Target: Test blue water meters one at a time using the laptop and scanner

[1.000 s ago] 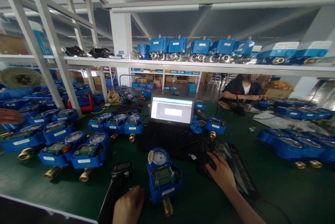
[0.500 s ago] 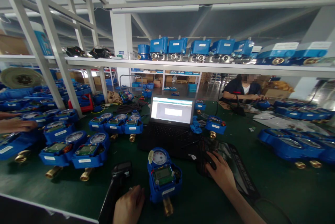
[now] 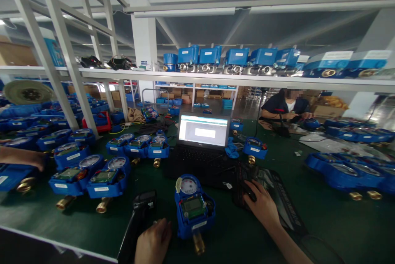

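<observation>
My right hand (image 3: 262, 202) is wrapped over a black computer mouse (image 3: 249, 191) on a dark printed mouse pad (image 3: 277, 198). Curled on the green table, my left hand (image 3: 153, 241) lies between a black handheld scanner (image 3: 138, 214) and a blue water meter (image 3: 193, 225). Whether anything is inside its bent fingers is hidden. The meter's round dial, green circuit board with a small display, and brass pipe end are exposed. Behind it stands an open laptop (image 3: 202, 149), its screen lit with a pale box in the middle.
More open blue meters (image 3: 105, 181) crowd the table's left side, where another person's arm (image 3: 23, 157) reaches in. Others (image 3: 345, 173) sit at the right. A shelf (image 3: 197, 75) crosses above, carrying blue-topped units. A co-worker (image 3: 285, 107) sits at the far right, handling something.
At the left, the other person's hand has shifted slightly and is blurred. The co-worker's hands at the far right have moved a little. My own hands stay in place.
</observation>
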Available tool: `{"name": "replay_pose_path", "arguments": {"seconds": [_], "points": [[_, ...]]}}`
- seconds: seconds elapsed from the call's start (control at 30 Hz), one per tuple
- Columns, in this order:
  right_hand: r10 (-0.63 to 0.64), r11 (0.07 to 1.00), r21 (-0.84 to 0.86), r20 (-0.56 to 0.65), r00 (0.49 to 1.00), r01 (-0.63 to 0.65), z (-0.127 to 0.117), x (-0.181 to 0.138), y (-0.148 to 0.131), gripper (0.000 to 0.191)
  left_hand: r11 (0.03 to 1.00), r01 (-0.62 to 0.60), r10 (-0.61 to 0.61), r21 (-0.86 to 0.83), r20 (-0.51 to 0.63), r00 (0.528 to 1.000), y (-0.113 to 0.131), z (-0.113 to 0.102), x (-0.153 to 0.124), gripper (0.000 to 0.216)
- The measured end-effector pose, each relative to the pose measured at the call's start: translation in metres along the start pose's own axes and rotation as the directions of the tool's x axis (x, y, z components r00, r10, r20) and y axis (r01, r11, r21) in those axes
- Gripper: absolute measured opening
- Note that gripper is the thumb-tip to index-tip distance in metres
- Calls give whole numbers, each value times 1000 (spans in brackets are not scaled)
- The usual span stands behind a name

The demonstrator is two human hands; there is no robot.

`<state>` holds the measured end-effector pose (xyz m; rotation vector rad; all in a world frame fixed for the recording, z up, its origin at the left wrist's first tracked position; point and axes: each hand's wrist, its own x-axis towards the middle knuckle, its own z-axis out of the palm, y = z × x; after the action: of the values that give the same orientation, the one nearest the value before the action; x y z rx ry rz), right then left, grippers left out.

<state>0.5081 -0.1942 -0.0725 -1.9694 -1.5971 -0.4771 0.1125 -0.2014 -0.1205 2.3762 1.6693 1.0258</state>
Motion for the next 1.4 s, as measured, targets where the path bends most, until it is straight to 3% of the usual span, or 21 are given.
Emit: {"name": "replay_pose_path", "arguments": {"seconds": [0.47, 0.63, 0.77, 0.87, 0.97, 1.2, 1.4], "points": [[9, 1000, -1, 18, 1000, -8, 2, 0, 3, 46, 997, 23, -26, -77, -35, 999, 3, -7, 2, 27], [40, 998, -41, 80, 996, -37, 0, 1, 0, 48, 883, 120, -215, -453, -164, 963, 28, -28, -2, 30], [16, 999, -49, 75, 997, -12, -1, 1, 0, 47, 757, 139, -315, -639, -170, 934, 66, -40, -7, 44], [-9, 999, -42, 53, 999, 11, 0, 1, 2, 45, 682, 191, -363, -706, -99, 927, 86, -40, -8, 51], [-33, 999, -37, 20, 999, 33, 2, 0, 3, 44, 553, 318, -466, -770, 31, 884, 95, -33, -3, 56], [-22, 998, -56, 23, 999, 23, 0, 1, 0, 45, 251, 477, -538, -842, 288, 792, 97, -18, 9, 59], [-7, 998, -63, 21, 1000, 9, -2, 1, -2, 45, 78, 573, -553, -816, 442, 706, 96, -21, 15, 65]]}}
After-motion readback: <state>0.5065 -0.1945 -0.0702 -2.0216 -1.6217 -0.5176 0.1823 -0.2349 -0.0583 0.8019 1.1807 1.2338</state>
